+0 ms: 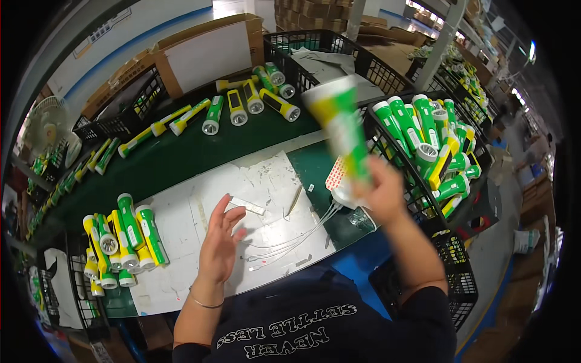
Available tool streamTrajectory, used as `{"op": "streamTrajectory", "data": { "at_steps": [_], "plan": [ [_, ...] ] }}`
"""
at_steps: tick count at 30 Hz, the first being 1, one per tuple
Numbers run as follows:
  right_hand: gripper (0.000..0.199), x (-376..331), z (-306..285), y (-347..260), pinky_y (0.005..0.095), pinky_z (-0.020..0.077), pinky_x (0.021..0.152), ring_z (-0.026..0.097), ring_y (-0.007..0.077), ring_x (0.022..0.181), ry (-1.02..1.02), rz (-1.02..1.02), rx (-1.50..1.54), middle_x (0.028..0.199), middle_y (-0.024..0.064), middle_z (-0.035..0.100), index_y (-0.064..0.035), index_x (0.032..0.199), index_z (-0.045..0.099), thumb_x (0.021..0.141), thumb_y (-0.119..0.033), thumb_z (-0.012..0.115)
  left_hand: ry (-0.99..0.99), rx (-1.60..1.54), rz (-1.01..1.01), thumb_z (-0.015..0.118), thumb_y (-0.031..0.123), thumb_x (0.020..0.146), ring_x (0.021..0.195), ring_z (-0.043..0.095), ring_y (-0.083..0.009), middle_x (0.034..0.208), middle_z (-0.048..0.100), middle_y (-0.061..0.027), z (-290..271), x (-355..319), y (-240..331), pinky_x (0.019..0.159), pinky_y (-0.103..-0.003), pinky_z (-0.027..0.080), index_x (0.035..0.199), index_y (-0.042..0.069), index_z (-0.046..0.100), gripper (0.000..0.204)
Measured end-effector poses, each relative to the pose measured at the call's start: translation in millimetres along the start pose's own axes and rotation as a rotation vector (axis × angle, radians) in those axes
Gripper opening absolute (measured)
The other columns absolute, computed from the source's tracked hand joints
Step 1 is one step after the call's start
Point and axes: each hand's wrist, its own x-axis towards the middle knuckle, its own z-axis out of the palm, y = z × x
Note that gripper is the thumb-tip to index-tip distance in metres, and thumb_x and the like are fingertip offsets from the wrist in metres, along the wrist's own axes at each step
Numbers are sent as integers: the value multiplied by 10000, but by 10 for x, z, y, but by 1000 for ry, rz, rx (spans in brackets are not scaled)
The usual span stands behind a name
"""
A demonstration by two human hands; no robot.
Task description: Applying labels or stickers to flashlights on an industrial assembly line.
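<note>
A green, yellow and white flashlight [340, 121], smeared by motion, is gripped in my right hand [385, 192] with its wide white head upward. My left hand [220, 242] hovers over the white work board [172, 218], empty, with its fingers apart. Thin white cables [296, 241] run across the board to a white block [345, 197], partly hidden by my right hand. Behind the block lies a sheet of red stickers [336, 173]. A slim pen-like tool [295, 201] and a small white strip [249, 206] rest on the board.
Flashlights are piled at the left [124, 239] beside a black crate. A black crate [399, 175] full of flashlights stands at the right. More flashlights [238, 109] line the green belt [175, 145] behind the board. Cardboard [163, 66] and another black crate [284, 48] stand beyond.
</note>
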Motion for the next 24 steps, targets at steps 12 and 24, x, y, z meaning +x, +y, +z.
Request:
{"op": "streamTrajectory", "data": {
  "at_steps": [12, 24],
  "plan": [
    [729, 86, -1862, 669, 425, 503, 691, 634, 344, 819, 17, 819, -1324, 856, 193, 656, 10, 864, 664, 699, -686, 527, -3, 14, -115, 498, 366, 870, 1011, 517, -167, 1098, 535, -60, -147, 65, -76, 860, -320, 397, 1258, 67, 404, 498],
    [803, 326, -2686, 1863, 431, 477, 793, 614, 319, 962, 339, 1096, -1026, 1035, 166, 640, -13, 1020, 647, 659, -723, 547, -16, -14, -185, 490, 266, 899, 958, 543, -141, 1068, 545, -46, -222, 113, -146, 844, -294, 397, 1207, 54, 446, 376]
  ]
}}
